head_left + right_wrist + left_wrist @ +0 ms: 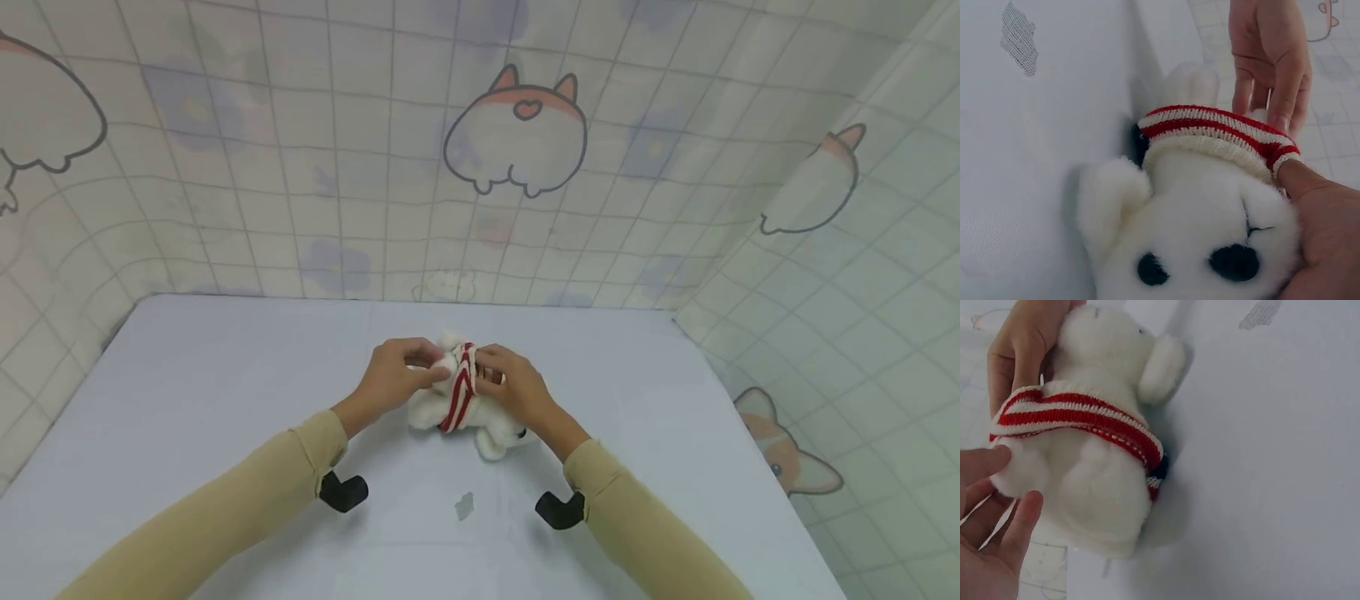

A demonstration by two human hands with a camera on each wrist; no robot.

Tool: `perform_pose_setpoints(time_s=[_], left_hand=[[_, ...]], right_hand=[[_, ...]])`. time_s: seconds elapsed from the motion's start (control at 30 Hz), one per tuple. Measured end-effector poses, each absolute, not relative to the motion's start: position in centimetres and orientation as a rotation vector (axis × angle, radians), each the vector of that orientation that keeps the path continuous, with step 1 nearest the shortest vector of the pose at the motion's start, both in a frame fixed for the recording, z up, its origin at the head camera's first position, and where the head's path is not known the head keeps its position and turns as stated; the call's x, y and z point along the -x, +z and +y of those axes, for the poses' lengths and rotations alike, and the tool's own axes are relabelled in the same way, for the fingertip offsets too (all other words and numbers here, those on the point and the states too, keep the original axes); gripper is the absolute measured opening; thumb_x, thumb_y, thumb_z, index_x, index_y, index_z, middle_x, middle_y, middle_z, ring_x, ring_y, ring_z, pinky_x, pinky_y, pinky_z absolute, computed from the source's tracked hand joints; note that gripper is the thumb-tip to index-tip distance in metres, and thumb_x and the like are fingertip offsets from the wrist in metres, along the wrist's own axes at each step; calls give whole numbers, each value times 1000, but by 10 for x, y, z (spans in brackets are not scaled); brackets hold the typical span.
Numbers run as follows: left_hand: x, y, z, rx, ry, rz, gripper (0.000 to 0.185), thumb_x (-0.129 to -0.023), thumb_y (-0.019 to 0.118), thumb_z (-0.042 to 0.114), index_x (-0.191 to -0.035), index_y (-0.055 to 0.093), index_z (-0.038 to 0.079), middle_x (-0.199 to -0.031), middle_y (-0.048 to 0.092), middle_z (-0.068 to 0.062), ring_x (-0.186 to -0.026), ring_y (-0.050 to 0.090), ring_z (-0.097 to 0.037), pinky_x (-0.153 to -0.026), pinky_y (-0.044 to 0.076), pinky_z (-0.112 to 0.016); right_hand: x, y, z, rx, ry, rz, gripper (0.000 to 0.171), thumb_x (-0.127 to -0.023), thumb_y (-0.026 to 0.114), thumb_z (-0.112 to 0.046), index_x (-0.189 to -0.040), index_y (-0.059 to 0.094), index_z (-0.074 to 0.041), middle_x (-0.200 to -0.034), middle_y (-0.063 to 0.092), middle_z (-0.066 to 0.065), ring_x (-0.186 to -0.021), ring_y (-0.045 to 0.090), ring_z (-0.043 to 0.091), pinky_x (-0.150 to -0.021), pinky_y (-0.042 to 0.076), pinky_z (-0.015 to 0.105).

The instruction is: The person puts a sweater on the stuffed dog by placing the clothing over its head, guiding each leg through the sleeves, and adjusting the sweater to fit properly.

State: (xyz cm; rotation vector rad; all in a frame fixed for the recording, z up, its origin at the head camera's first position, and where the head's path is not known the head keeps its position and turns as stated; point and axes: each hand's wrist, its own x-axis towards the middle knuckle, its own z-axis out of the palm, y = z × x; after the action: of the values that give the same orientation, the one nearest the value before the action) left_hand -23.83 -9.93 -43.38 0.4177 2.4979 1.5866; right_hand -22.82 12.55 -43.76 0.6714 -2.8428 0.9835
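A white plush bear (480, 417) lies on the pale table (225, 375) with its face (1210, 256) towards me. A red-and-white striped knitted band (459, 390) is wrapped round its body (1079, 419) (1216, 128). My left hand (420, 367) holds the bear's far end, thumb and fingers (1022, 515) against the fur just below the band. My right hand (487, 375) grips the band from the other side, with one finger (1294, 178) tucked under its edge. In the right wrist view the left hand's fingertips (1282, 115) touch the band's far rim.
A small grey scrap (464, 505) lies on the table near me, between my forearms. Black wrist mounts (343, 491) (558, 510) sit under my beige sleeves. Cartoon-printed cloth walls (517, 125) close in the back and both sides.
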Motion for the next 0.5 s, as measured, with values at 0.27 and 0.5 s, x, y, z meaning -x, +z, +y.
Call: perform_pose_setpoints(time_s=[0.27, 0.5], left_hand=[[242, -428, -101, -589, 1457, 2490, 30, -85, 71, 7, -115, 71, 13, -122, 67, -7, -104, 67, -23, -87, 56, -34], [243, -428, -90, -506, 1473, 2536, 17, -83, 74, 9, -99, 76, 12, -97, 75, -5, -94, 70, -18, -81, 57, -31]], right_hand=[[223, -441, 126, -668, 1074, -2731, 27, -89, 65, -11, -116, 68, -13, -115, 66, 3, -77, 55, 13, -61, 43, 21], [224, -450, 124, -697, 1125, -2674, 24, -88, 70, -16, -112, 70, -12, -102, 68, 3, -74, 55, 13, -62, 43, 20]])
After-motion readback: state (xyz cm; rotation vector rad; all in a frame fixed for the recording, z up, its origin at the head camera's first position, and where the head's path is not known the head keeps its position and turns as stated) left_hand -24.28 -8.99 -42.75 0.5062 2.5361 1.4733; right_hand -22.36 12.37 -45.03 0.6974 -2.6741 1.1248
